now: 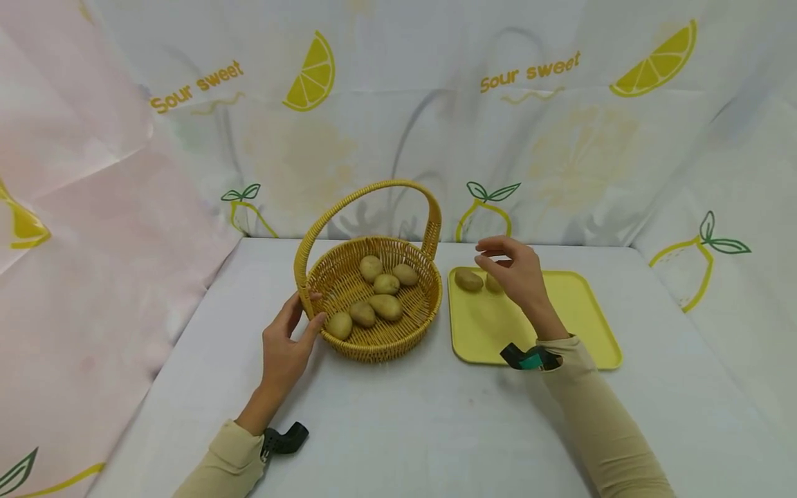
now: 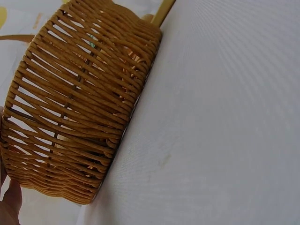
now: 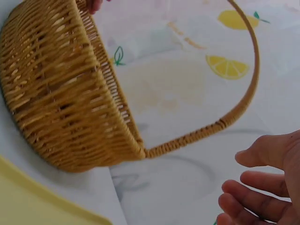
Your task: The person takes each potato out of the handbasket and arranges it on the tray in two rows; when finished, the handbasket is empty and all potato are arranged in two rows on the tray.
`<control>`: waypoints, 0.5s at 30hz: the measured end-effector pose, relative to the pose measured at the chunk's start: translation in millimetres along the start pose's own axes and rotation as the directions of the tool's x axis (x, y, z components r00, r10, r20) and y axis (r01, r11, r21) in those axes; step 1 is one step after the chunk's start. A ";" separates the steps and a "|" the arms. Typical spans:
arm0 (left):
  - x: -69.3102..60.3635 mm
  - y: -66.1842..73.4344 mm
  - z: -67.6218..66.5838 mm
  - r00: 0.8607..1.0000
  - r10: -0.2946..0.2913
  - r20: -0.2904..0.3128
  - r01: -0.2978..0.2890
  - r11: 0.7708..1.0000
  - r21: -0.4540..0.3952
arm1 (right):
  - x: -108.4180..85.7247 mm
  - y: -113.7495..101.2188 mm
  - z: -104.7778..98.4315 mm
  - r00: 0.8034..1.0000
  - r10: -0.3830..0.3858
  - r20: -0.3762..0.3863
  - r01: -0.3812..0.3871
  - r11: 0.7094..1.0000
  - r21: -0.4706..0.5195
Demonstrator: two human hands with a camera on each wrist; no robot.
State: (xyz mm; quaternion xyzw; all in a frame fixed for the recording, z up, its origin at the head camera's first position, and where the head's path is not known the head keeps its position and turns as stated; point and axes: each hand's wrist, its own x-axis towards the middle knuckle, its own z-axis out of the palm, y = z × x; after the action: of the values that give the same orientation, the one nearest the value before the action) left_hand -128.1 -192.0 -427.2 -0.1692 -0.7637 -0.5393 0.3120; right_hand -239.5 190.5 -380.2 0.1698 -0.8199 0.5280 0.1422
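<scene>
A round woven basket [image 1: 380, 349] with a tall arched handle stands on the table, several potatoes [image 1: 386, 306] lying inside it. At its left side my left hand [image 1: 288, 349] grips the rim by the foot of the handle, thumb and fingers around the edge. My right hand [image 1: 513, 273] hovers over the back of a yellow tray [image 1: 498, 339], its fingers loosely bent and nothing between them. In the right wrist view that hand [image 3: 267, 183] appears empty beside the basket handle [image 3: 187, 139]. On the tray lie a potato [image 1: 468, 279] and another potato [image 1: 494, 283], partly hidden by the right hand.
The white table [image 1: 398, 429] extends in front of the basket and tray. Behind it hangs a cloth backdrop [image 1: 398, 124] printed with lemons and lettering, and a pinkish cloth [image 1: 93, 242] hangs at the left.
</scene>
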 end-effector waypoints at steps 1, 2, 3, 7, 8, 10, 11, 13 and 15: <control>0.0 0.1 0.1 1.000 0.002 0.000 -0.002 1.000 0.002 | 0.9 -4.7 3.1 1.000 -0.011 0.013 0.011 1.000 0.018; 0.0 0.1 0.1 1.000 0.005 0.001 -0.005 1.000 0.005 | 2.0 -9.1 6.3 0.999 -0.023 0.024 0.022 0.999 0.034; 0.0 0.2 0.1 1.000 0.006 0.000 -0.006 1.000 0.009 | 3.2 -13.5 9.5 0.999 -0.032 0.036 0.031 0.998 0.048; 0.1 0.9 0.3 1.000 0.010 0.000 -0.010 1.000 0.022 | 9.8 -27.1 22.4 0.993 -0.064 0.095 0.054 0.994 0.100; 0.0 1.0 0.3 1.000 0.010 -0.001 -0.010 1.000 0.021 | 11.4 -29.7 25.6 0.991 -0.068 0.113 0.057 0.993 0.103; 0.0 1.2 0.4 1.000 0.012 -0.001 -0.012 1.000 0.017 | 15.4 -33.2 32.1 0.985 -0.083 0.153 0.068 0.992 0.102; 0.0 1.3 0.4 1.000 0.012 -0.001 -0.012 1.000 0.012 | 17.4 -34.8 35.2 0.981 -0.090 0.172 0.073 0.992 0.099; 0.2 1.4 0.5 1.000 0.013 -0.002 -0.013 1.000 0.007 | 21.8 -38.1 41.4 0.973 -0.106 0.205 0.086 0.991 0.102; 0.5 1.6 0.3 1.000 0.016 -0.001 -0.016 1.000 0.013 | 27.0 -40.3 47.6 0.966 -0.118 0.231 0.095 0.990 0.108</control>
State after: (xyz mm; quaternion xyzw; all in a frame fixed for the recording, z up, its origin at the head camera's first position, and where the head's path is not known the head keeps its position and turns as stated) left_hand -127.6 -191.2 -425.8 -0.1729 -0.7656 -0.5320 0.3178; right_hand -249.2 128.1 -355.3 0.2820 -0.7945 0.5341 0.0631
